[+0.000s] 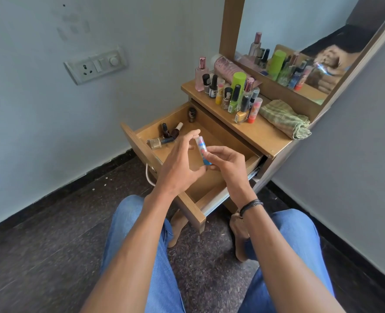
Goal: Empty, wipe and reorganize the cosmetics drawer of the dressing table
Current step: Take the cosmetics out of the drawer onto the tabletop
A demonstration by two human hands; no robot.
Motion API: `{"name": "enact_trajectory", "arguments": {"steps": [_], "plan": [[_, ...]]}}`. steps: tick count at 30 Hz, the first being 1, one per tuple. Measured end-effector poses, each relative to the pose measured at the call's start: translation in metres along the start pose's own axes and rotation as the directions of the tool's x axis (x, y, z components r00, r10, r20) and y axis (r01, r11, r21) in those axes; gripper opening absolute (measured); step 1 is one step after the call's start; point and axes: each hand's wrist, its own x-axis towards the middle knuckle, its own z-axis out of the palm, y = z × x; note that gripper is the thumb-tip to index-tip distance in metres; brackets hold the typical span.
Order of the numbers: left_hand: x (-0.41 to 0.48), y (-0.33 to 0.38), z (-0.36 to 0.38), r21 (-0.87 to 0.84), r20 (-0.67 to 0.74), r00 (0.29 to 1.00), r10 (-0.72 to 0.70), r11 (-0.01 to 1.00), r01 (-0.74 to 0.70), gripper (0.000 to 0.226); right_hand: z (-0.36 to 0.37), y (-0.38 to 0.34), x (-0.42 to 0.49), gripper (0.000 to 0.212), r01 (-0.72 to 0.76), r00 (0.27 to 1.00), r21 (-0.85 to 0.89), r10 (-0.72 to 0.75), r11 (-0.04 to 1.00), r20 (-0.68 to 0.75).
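The open wooden drawer (209, 182) holds a few small nail polish bottles (166, 136) in the corner beyond the left hand (179, 162), most lying flat, one upright; the right hand (227, 160) pinches a slim cylindrical tube (202, 148), clear-capped, pink and blue, over the drawer; the left hand curves wide around it, contact unclear; glossy bottles (232, 93) and a folded green cloth (284, 118) sit on the tabletop beyond the right hand.
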Motion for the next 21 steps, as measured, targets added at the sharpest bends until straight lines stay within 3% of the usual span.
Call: {"name": "enact_trajectory", "arguments": {"steps": [5, 9, 13, 16, 21], "plan": [[0.001, -0.004, 0.002, 0.039, 0.007, 0.998, -0.057, 0.998, 0.057, 0.086, -0.005, -0.005, 0.002, 0.013, 0.014, 0.992, 0.034, -0.01, 0.999, -0.127], [0.001, -0.009, 0.006, 0.077, -0.056, 0.993, -0.106, 0.991, 0.11, 0.074, -0.021, -0.02, 0.005, 0.017, 0.123, 0.965, -0.024, -0.125, 0.992, -0.23], [0.002, -0.014, 0.009, 0.162, -0.083, 0.987, -0.139, 0.975, 0.151, 0.067, -0.048, -0.039, 0.012, 0.016, 0.237, 0.884, -0.125, -0.268, 0.963, -0.384], [0.003, -0.017, 0.011, 0.234, -0.07, 0.987, -0.147, 0.959, 0.159, 0.065, -0.07, -0.045, 0.019, 0.02, 0.208, 0.808, -0.278, -0.325, 0.938, -0.491], [0.003, -0.016, 0.011, 0.286, -0.058, 0.985, -0.165, 0.942, 0.175, 0.065, -0.089, -0.038, 0.019, 0.034, 0.204, 0.82, -0.256, -0.308, 0.945, -0.483]]}}
